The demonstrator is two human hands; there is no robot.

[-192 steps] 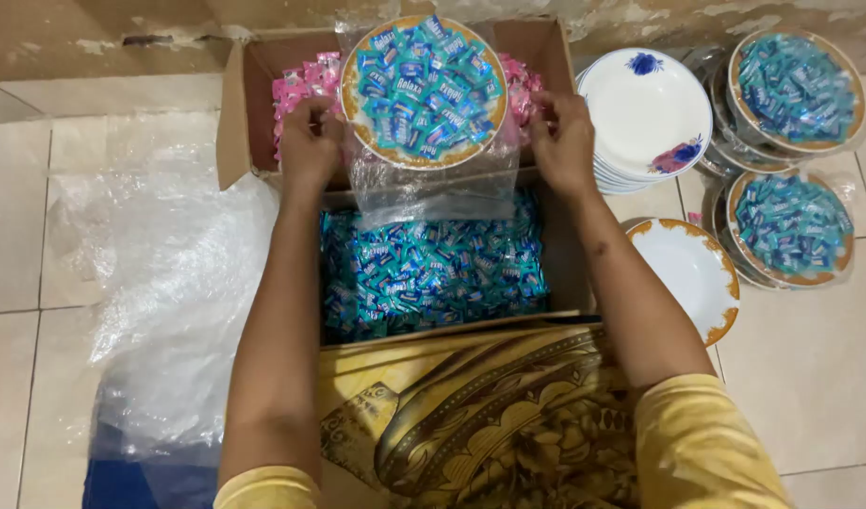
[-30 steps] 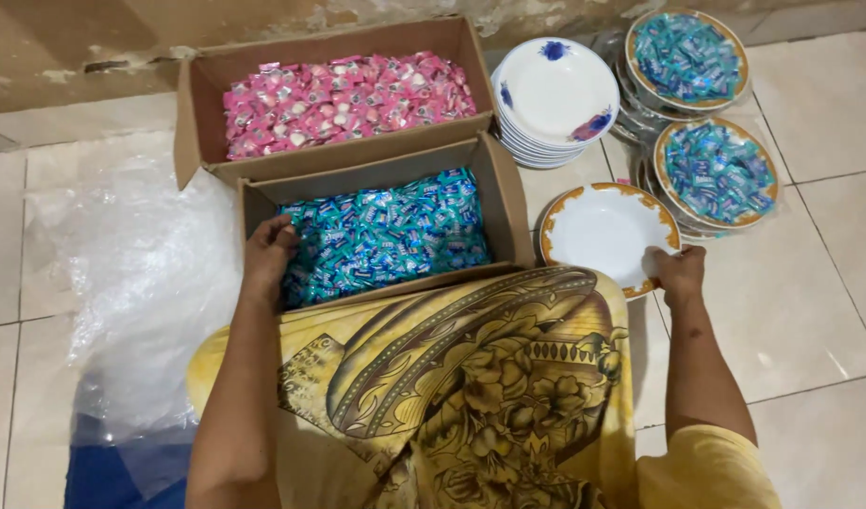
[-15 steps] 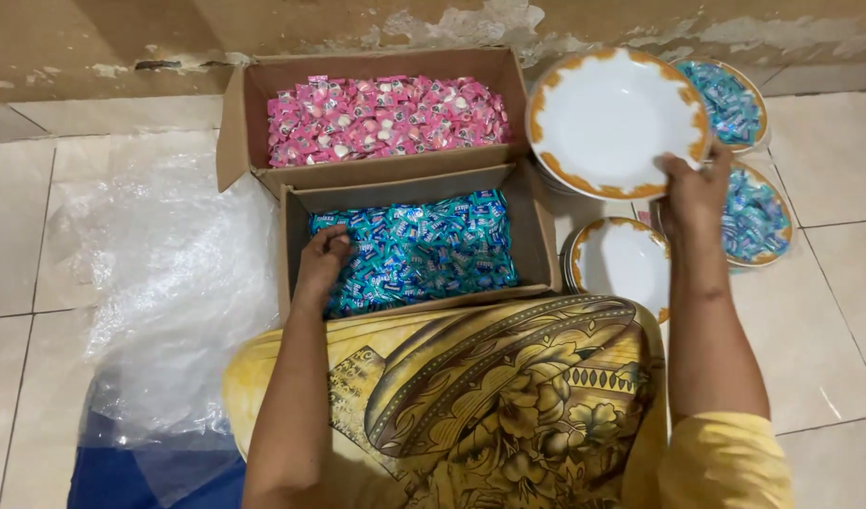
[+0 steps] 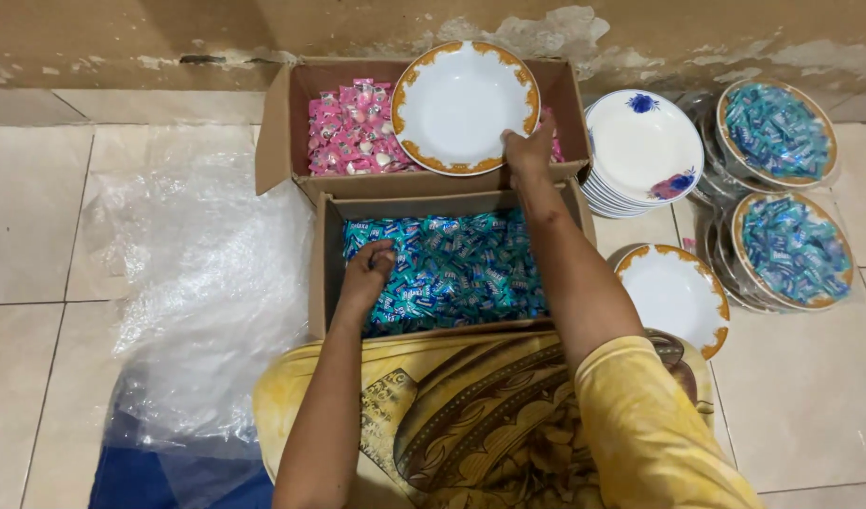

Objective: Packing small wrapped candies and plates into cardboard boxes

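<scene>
Floor: pale glossy tiles (image 4: 37, 236) below a flaking wall.
Right hand (image 4: 530, 151): pinches the rim of a round, gold-edged white plate (image 4: 457, 104) over the cardboard box of pink candies (image 4: 353, 132).
Left hand (image 4: 369, 273): curled into crinkly blue-wrapped candies (image 4: 461, 269).

Head camera — looks steeply down, close, facing the wall (image 4: 169, 38).

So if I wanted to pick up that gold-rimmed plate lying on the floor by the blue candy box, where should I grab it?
Pinch the gold rim of the plate from its right, open-floor side. It lies flat, face up, so only the raised rim gives fingers a hold. The box and the person's right arm crowd its left, and the wrapped plates sit close at the upper right.
</scene>
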